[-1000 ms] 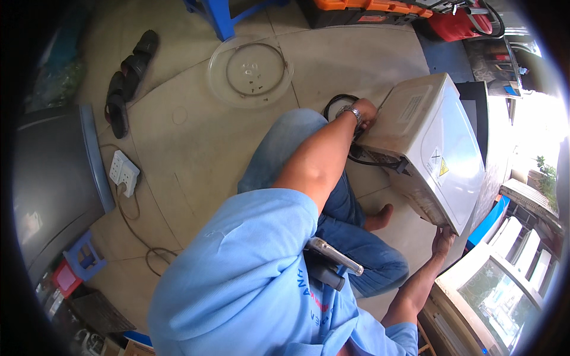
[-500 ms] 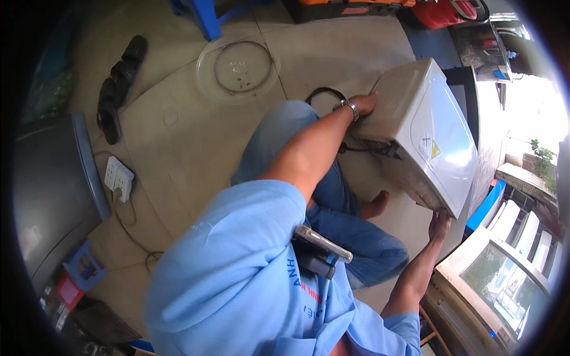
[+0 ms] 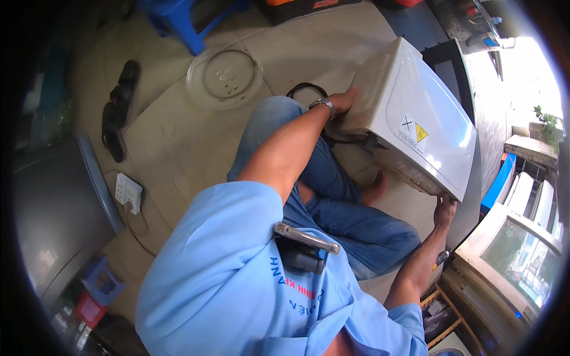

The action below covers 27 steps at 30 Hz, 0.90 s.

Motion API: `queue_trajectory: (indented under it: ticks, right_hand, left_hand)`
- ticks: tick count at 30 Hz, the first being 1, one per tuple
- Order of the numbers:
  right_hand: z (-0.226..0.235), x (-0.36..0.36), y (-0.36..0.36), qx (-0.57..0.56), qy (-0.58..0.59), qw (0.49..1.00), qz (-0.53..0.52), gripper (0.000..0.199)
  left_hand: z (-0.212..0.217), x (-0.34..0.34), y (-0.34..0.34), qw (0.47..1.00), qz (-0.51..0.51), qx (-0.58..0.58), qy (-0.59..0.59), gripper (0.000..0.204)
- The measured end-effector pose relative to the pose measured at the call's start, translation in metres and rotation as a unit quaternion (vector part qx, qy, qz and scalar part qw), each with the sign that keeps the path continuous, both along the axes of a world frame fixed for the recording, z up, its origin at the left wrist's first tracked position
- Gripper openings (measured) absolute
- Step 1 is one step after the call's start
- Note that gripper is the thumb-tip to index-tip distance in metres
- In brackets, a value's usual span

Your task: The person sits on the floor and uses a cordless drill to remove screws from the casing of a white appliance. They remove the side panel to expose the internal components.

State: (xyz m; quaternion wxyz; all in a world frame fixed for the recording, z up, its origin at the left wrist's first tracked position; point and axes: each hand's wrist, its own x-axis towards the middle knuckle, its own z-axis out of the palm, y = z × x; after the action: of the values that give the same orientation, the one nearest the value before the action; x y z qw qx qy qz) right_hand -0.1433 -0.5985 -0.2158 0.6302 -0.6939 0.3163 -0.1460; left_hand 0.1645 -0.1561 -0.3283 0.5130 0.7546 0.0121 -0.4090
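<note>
A white microwave oven point(image 3: 427, 124), boxy, with warning labels on its broad glossy face, stands tilted in front of me to the right. My left hand point(image 3: 341, 102), with a metal-banded watch at the wrist, grips its left edge; the fingertips are partly hidden. Under its near lower corner my right hand point(image 3: 445, 210) is closed on the edge. A black power cord point(image 3: 306, 87) loops on the floor beside my left wrist. Farther left lies a round glass turntable plate point(image 3: 199, 83), with a ring and several small pieces on it.
Black sandals point(image 3: 120, 110) and a white power strip point(image 3: 128, 193) lie on the left. A blue plastic stool point(image 3: 178, 24) stands at the far side. White appliance parts with a glass panel point(image 3: 513, 252) are close by my right arm, above a wooden crate point(image 3: 454, 323).
The microwave oven has turned and tipped, so more of its labelled face shows. Both hands keep their hold on it. The view has shifted slightly.
</note>
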Motion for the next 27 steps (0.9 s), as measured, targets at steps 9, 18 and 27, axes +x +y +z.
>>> queue_trajectory:
  ticks: [9, 18, 27]
  right_hand:
    - [0.007, -0.002, 0.015, -0.008, -0.015, 1.0, 0.005, 0.044]
    - [-0.005, 0.002, 0.014, -0.077, 0.024, 0.997, -0.018, 0.045]
    - [-0.019, -0.006, 0.006, -0.055, -0.021, 0.998, 0.007, 0.052]
  left_hand:
    - [-0.004, 0.001, 0.003, 1.0, -0.016, 0.006, -0.011, 0.102]
    - [-0.023, 0.005, 0.003, 0.999, 0.009, 0.028, -0.039, 0.108]
    - [-0.024, -0.005, 0.001, 0.994, 0.013, 0.049, -0.094, 0.104]
